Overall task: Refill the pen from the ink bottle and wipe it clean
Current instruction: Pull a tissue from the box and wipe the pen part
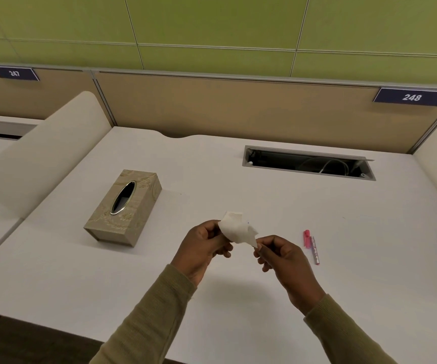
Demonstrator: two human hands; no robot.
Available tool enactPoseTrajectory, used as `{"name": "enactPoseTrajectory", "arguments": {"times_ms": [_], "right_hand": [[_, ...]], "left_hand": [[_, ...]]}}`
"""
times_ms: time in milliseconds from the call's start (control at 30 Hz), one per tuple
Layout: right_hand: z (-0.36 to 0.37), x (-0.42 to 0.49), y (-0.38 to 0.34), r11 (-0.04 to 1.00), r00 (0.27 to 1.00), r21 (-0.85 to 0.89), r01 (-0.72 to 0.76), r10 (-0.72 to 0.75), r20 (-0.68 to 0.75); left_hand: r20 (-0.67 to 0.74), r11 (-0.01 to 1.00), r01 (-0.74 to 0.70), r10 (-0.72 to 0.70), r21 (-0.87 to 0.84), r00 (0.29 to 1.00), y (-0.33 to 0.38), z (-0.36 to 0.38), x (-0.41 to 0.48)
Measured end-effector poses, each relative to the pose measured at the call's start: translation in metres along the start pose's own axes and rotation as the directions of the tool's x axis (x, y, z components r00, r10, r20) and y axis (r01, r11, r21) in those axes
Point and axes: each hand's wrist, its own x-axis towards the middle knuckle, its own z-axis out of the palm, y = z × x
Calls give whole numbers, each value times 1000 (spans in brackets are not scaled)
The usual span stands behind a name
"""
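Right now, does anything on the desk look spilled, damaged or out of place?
No spill shows on the desk. No ink bottle is in view. The cable hatch stands open, and the tissue bears a tiny bluish speck.

"247" on left partition sign (14, 73); "248" on right partition sign (412, 97).

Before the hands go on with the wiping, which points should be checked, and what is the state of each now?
1. Crumpled white tissue held: ok, left hand and right hand both pinch it.
2. Something inside the tissue: cannot tell.
3. Pink pen part lying on the white desk, right of the hands: ok.
4. Ink bottle in view: not ok.
5. Beige patterned tissue box to the left: ok.
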Motion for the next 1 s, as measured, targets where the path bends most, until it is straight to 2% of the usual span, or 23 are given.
{"name": "enactPoseTrajectory", "arguments": {"times_ms": [133,333,700,1000], "right_hand": [[3,-4,-2,996,997,-72,54,-50,54],[4,-5,-4,963,987,-217,158,-152,45],[10,-6,-13,974,989,-187,131,-116,89],[15,-6,-16,999,987,-12,30,-28,159]], "left_hand": [[-91,997,-54,59,54,994,0,4,1],[-76,998,-56,56,-1,996,4,1,-1],[-54,995,-68,64,-75,996,5,-7,-3],[-38,991,-93,90,-96,995,6,-8,-1]]}}
